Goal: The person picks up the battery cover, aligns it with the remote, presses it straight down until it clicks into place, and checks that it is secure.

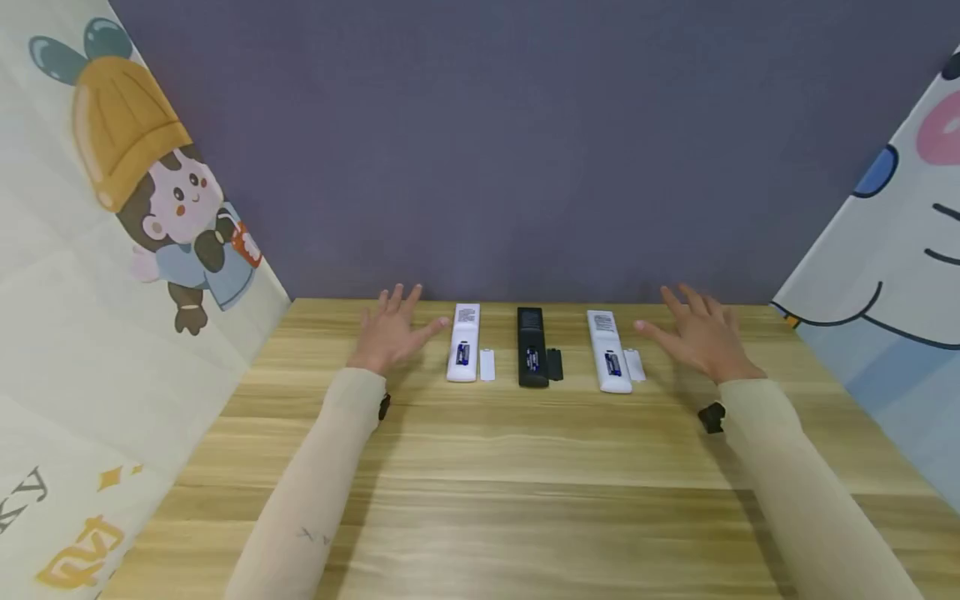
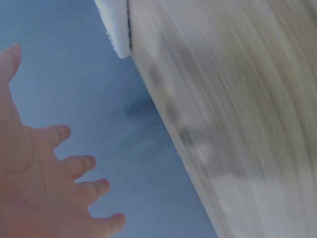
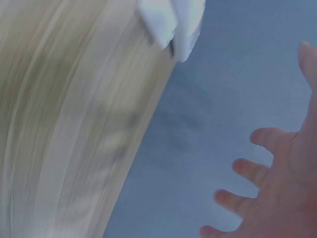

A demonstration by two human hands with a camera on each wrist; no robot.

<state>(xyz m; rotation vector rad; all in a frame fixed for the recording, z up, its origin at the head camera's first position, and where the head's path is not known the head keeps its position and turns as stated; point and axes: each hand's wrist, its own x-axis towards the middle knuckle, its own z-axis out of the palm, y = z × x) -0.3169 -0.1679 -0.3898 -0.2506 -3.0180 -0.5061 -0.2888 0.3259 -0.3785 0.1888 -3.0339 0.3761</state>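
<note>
Head view: moderate, even light; soft shadows inward of both sleeves (image 1: 300, 500) on worktop (image 1: 525, 517). Wrist views: hazy, bluish; white remote (image 3: 188, 27) blurred in right one.

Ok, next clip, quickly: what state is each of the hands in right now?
Left hand: open and spread, holding nothing.
Right hand: open and spread, holding nothing.
</note>
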